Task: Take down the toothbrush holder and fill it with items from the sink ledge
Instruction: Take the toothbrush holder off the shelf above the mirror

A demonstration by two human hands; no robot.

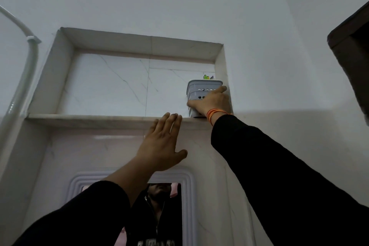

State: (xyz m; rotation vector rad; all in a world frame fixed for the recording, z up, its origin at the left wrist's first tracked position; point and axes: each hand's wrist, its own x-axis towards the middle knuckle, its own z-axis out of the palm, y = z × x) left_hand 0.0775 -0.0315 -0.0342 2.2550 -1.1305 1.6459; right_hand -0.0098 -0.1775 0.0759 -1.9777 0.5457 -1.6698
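A white plastic toothbrush holder (199,89) with rows of round holes stands in the right corner of a high wall niche, on its marble shelf (89,119). Small colourful tips show above its rim. My right hand (211,104) wraps around the holder's front, thumb on its left side, fingers along the right. Orange threads circle that wrist. My left hand (161,144) is raised flat with fingers together and thumb out, its fingertips at the shelf's front edge, holding nothing. The sink ledge is out of view.
A white-framed mirror (127,177) hangs on the wall below the shelf. A white pipe (24,78) runs down the left wall. A dark wooden frame (351,56) juts in at the upper right.
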